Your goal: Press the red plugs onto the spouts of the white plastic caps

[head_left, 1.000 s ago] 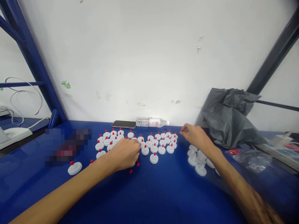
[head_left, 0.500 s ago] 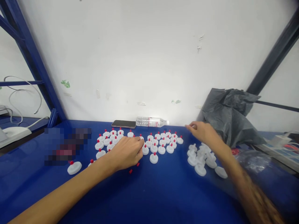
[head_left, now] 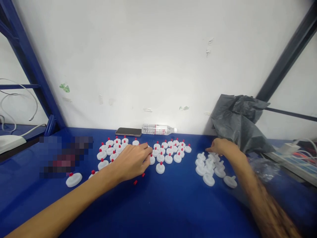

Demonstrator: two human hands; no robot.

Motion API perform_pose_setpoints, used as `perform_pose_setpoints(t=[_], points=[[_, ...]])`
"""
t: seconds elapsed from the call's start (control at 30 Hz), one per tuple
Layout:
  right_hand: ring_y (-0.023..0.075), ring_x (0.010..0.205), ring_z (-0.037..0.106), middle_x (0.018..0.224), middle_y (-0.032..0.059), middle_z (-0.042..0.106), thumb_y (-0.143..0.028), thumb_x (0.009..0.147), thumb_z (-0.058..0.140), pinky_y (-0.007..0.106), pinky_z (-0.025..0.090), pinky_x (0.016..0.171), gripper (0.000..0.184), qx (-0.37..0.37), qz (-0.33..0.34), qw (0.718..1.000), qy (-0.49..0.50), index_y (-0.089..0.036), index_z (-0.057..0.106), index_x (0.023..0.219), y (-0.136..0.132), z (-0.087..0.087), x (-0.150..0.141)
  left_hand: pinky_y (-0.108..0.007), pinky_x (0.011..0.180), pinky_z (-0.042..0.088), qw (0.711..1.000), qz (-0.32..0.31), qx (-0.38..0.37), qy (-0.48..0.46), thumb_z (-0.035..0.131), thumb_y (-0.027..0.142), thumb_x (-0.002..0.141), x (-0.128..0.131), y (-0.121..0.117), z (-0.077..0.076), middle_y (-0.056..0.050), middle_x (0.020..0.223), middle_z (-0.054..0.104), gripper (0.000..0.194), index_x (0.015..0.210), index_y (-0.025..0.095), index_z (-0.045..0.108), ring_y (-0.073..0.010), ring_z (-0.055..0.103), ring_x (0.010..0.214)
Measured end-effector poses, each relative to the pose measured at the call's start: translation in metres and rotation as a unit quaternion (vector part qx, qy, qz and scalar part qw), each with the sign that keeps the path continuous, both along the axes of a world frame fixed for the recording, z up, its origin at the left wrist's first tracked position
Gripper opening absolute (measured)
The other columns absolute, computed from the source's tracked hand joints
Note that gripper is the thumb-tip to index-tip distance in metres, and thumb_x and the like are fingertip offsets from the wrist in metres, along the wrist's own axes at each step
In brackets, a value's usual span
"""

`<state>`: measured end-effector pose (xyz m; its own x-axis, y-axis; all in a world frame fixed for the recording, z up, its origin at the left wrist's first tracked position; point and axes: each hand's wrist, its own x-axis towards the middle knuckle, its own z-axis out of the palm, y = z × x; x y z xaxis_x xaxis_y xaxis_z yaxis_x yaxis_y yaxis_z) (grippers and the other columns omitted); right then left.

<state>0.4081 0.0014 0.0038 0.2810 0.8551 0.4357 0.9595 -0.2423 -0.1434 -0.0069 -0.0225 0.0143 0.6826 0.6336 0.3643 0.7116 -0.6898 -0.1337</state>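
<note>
My left hand (head_left: 135, 161) is closed, fingers curled down over white round pieces with red caps (head_left: 160, 168); whatever its fingertips pinch is hidden. Two loose small red caps (head_left: 135, 182) lie on the table just below that hand. At the far edge of a cluster of uncapped white round pieces with spouts (head_left: 208, 179), my right hand (head_left: 223, 146) reaches down with thumb and fingers drawn together. I cannot make out what, if anything, is between those fingers. Some of the cluster is hidden behind this hand.
A phone (head_left: 128, 132) and a clear plastic bottle (head_left: 158, 129) lie along the wall on the blue table (head_left: 158, 211). A dark grey plastic bag (head_left: 237, 119) stands at the right, near a clear bag (head_left: 264, 168) and a power strip (head_left: 294, 158). A blurred-out patch covers the left.
My right hand has come down and slightly right, from above the table to the uncapped pieces. My left hand stays over the capped pieces. The whole view has shifted slightly.
</note>
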Motion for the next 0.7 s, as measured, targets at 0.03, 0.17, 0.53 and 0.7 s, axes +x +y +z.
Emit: perform_pose_setpoints(t=[0.03, 0.17, 0.53, 0.7], points=[[0.0283, 0.059, 0.067, 0.059, 0.0173, 0.067, -0.028, 0.062, 0.086, 0.039, 0.043, 0.056, 0.022, -0.020, -0.005, 1.000, 0.001, -0.018, 0.068, 0.053, -0.001, 0.001, -0.004, -0.032, 0.053, 0.023, 1.000, -0.002, -0.001, -0.004, 0.046, 0.018, 0.094, 0.000, 0.000, 0.000, -0.002, 0.085, 0.067, 0.019, 0.088, 0.021, 0.064, -0.0160, 0.058, 0.062], [0.0299, 0.078, 0.072, 0.082, 0.0169, 0.074, -0.027, 0.080, 0.068, 0.039, 0.048, 0.069, 0.016, -0.051, -0.001, 0.999, -0.012, -0.017, 0.077, 0.087, -0.003, 0.016, -0.023, -0.031, 0.054, 0.026, 1.000, -0.008, -0.001, -0.030, 0.046, 0.020, 0.096, 0.000, 0.002, -0.003, -0.002, 0.091, 0.069, 0.021, 0.096, 0.021, 0.067, -0.0166, 0.063, 0.068], [0.0259, 0.107, 0.066, 0.114, 0.0108, 0.070, -0.029, 0.096, 0.055, 0.043, 0.054, 0.095, 0.041, 0.130, 0.382, 0.915, -0.008, -0.020, 0.054, 0.136, -0.028, 0.025, -0.142, -0.027, 0.064, 0.045, 0.980, -0.090, -0.009, -0.176, 0.051, 0.026, 0.102, 0.001, 0.007, -0.011, -0.002, 0.100, 0.077, 0.020, 0.109, 0.022, 0.070, -0.0139, 0.068, 0.072], [0.0241, 0.104, 0.066, 0.112, 0.0070, 0.071, -0.031, 0.098, 0.057, 0.042, 0.058, 0.092, 0.054, 0.098, 0.476, 0.874, -0.024, -0.025, 0.040, 0.149, -0.041, 0.014, -0.175, -0.024, 0.070, 0.050, 0.958, -0.127, -0.021, -0.256, 0.054, 0.029, 0.103, 0.003, 0.003, -0.008, -0.002, 0.104, 0.076, 0.018, 0.107, 0.022, 0.070, -0.0127, 0.070, 0.081]])
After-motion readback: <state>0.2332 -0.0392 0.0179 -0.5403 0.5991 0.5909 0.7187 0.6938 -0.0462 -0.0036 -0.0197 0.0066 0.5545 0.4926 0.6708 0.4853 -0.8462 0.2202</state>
